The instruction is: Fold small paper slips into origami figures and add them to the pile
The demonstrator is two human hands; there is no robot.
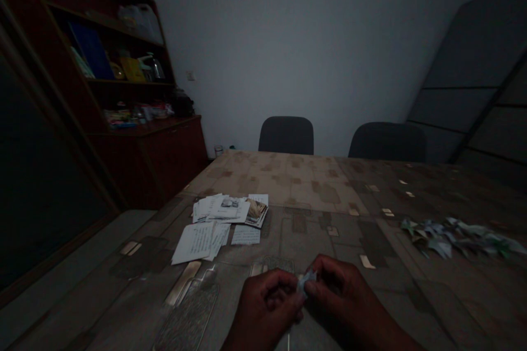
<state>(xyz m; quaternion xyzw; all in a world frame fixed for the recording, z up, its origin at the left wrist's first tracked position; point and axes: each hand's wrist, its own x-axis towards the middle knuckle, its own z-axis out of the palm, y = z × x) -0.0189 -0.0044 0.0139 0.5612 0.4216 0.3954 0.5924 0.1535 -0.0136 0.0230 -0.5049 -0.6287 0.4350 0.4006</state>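
"What are the hands doing?"

"They meet low in the view, over the near part of the table (pixel 304 186). Between them sits a scrap of folded pale blue paper (pixel 307 281)."

"Are the fingers apart or together?"

"Together. The fingers (pixel 318 278) of the right hand (pixel 341 293) and those of the left hand (pixel 267 307) pinch the scrap from either side, with part of it showing above them."

"What's nearest?"

"To the right, well apart from the hands, lies a loose heap of folded shapes (pixel 453 237) in the same pale blue and green. To the left, handwritten sheets (pixel 197 244) lie just in front of a stack of papers (pixel 220 209), with photos (pixel 257 212) beside it."

"And further off?"

"Two dark chairs (pixel 286 135) stand beyond the table, and a wooden cabinet (pixel 144 162) with loaded shelves stands to the left. A small jar (pixel 218 151) sits near the far corner."
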